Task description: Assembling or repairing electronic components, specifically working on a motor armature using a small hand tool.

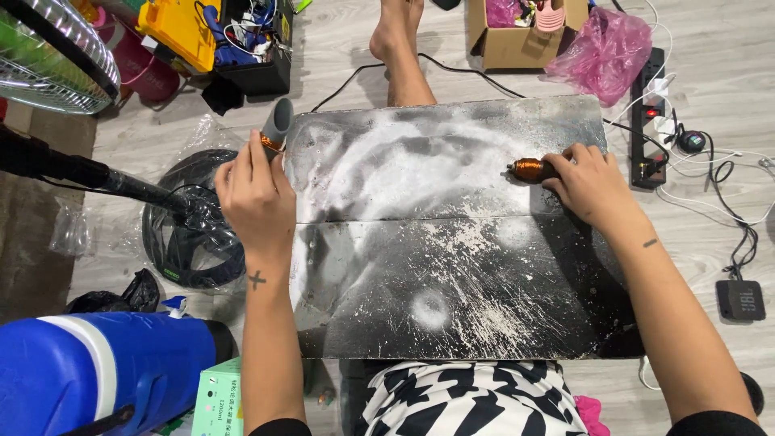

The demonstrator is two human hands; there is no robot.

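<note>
My left hand (pixel 257 194) grips a motor armature (pixel 275 129) with a grey cylindrical end and copper windings, held upright at the left edge of a dark board (pixel 452 266) streaked with white paint. My right hand (pixel 591 186) rests on the board's right part, fingers closed on a second copper-wound armature (pixel 529 169) that lies on its side, shaft pointing left. My bare foot (pixel 397 40) stretches out beyond the board's far edge.
A fan base (pixel 190 222) under plastic wrap sits left of the board, with a black pole (pixel 73 169) across it. A blue container (pixel 97 371) is at bottom left. A cardboard box (pixel 517 40), pink bag (pixel 605 48), power strip (pixel 650 121) and cables lie at the right.
</note>
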